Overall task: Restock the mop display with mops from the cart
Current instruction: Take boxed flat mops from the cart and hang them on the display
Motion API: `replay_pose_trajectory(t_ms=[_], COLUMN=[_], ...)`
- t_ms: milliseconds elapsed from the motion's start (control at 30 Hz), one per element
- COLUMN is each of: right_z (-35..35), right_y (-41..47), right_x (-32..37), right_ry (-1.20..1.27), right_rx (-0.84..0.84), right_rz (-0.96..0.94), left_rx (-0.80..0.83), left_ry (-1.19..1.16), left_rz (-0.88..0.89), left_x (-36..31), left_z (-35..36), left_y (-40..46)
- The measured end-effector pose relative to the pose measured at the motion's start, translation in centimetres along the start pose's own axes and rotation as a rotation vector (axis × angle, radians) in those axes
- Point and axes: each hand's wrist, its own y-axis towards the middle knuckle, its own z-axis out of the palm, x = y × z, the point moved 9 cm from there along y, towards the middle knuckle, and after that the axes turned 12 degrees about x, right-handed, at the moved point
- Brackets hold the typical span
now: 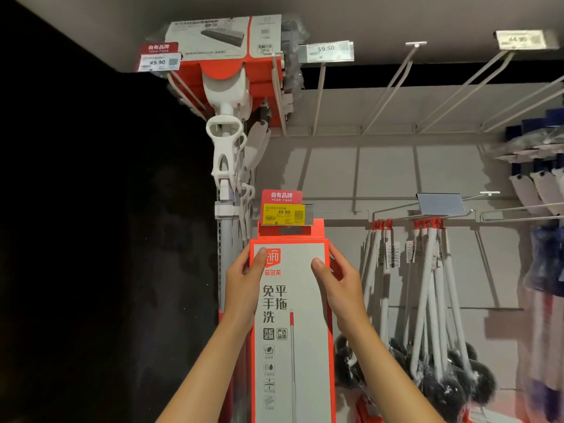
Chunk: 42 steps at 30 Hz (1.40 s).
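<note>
Tall flat mop box (294,331), grey-white front w/ red-orange edges, red logo at top, black characters down the front, thin mop pic on the right. Held upright centre-near, top just below the yellow 49.90 price tag (283,213). Left hand (244,279) grips the box's left edge, thumb on front; right hand (340,282) grips the right edge likewise. White-handled brushes (427,300) hang to the right.

The tall red-and-white cardboard mop box (291,331) is running off the bottom edge well below the fingers, its small icon captions blurring beyond reading. The left hand (244,279) is hiding part of the red logo under its thumb, while the right hand (341,282) fingers are disappearing behind the box's side.
</note>
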Motion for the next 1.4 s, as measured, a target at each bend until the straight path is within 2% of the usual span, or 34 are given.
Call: replay_pose_trajectory(t_ms=[333,967,1233,1400], right_z=[0.2,-1.0,-1.9,-2.7], right_y=[2.3,6.4,8.9,10.9], right_x=[-2.4,-7.7,-10.3,-12.4], right_ry=[-0.004,0.012,0.018,0.020], right_rx=[0.009,-0.045,-0.064,-0.042], right_rz=[0.034,0.098,0.088,0.066], left_rx=[0.004,0.054,-0.011,-0.086], left_ry=[0.021,0.016,0.008,0.002], left_rz=[0.025,-0.123,-0.137,-0.168], left_x=[1.4,7.9,11.1,16.0], left_z=[-1.2,-1.9,-2.5,-2.8], left_y=[2.1,8.5,11.3,10.4])
